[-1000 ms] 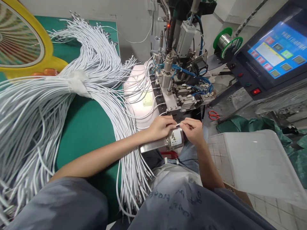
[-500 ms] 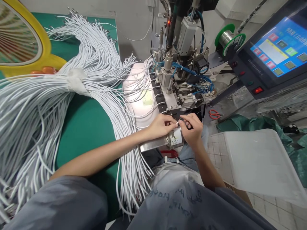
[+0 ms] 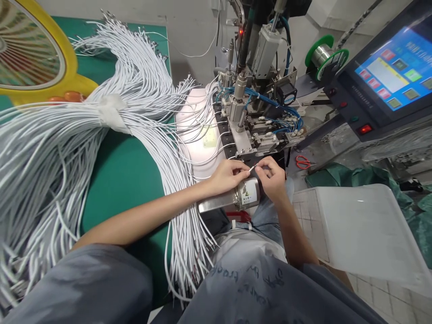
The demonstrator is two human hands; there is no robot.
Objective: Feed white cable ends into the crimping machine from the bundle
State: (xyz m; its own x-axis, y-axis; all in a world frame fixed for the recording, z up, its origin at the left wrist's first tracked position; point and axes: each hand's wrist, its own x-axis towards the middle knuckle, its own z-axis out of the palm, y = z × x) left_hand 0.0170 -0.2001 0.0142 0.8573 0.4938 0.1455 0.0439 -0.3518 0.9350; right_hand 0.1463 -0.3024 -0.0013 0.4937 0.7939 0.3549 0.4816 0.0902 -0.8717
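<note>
White cable (image 3: 251, 169): a short stretch of it shows between your fingertips, just above the labelled metal block (image 3: 248, 192) and near the front edge of the pneumatic machine (image 3: 240, 139).
Left hand (image 3: 231, 174): your thumb and forefinger grasp the cable close behind its end.
Right hand (image 3: 272, 177): your thumb and forefinger are pinched together on the tip; what detail lies right under them is too small to make out.
Cable tip: it could bend, fray or slip away if your right fingertips pull or twist harder than the left pinch can hold.
Cable bundle (image 3: 148, 139): loose lengths pass under your left forearm (image 3: 151, 213), so a sideways sweep of that arm might drag or tangle them.
Black block (image 3: 226, 139): white cables lead to it just beyond your left hand; catching one with your knuckles could tug it out of line.
Machine front: it stands close to your fingers, so a careless reach forward might get one nipped, should anything there move.
Left arm pose: stretched from the lower left across the green mat (image 3: 121, 180), wrist nearly straight, back of the hand up.
Right arm pose: forearm (image 3: 297, 229) rising from below, hand angled inward, remaining fingers curled.
</note>
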